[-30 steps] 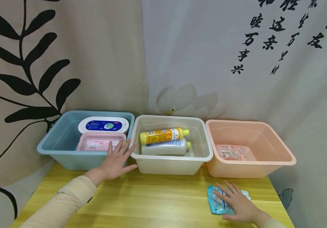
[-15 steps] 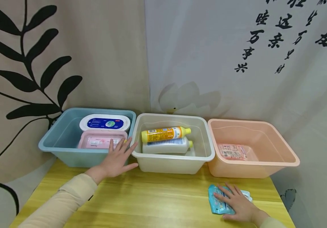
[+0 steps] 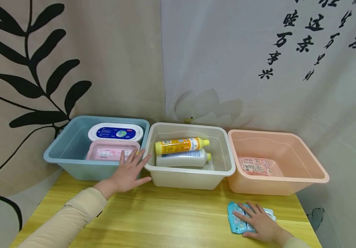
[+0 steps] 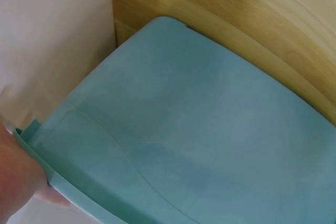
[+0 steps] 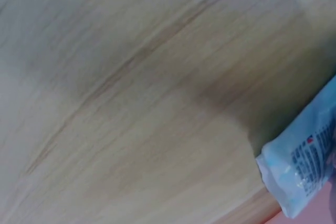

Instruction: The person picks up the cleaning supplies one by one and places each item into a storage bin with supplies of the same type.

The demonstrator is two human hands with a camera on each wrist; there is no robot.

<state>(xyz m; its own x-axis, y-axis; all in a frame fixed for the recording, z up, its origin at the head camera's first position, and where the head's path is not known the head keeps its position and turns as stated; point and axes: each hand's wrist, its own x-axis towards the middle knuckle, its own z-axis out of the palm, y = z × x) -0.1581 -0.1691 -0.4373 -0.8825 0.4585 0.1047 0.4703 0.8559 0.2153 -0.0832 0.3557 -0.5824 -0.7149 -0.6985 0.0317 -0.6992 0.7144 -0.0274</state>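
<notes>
My left hand (image 3: 125,177) has its fingers spread over the front right rim of the blue bin (image 3: 69,165); the left wrist view shows it against that rim. On the table at the front right lies a light-blue soft packet (image 3: 236,225), probably wipes. My right hand (image 3: 261,224) rests on top of it with fingers spread, hiding part of it. Inside the blue bin are a white oval tub (image 3: 115,132) with a dark blue label and a pink pack (image 3: 103,150). One end of the packet (image 5: 299,166) shows in the right wrist view.
A cream bin (image 3: 184,179) stands in the middle, holding a yellow bottle (image 3: 178,146) and a white bottle (image 3: 181,159). To its right is a peach bin (image 3: 274,186) with a pink packet (image 3: 254,166). All stand on a wooden table (image 3: 165,217) before a printed curtain.
The head view has shifted slightly, so the scene drifts a little. Both hands keep their places on the bin rim and the packet.
</notes>
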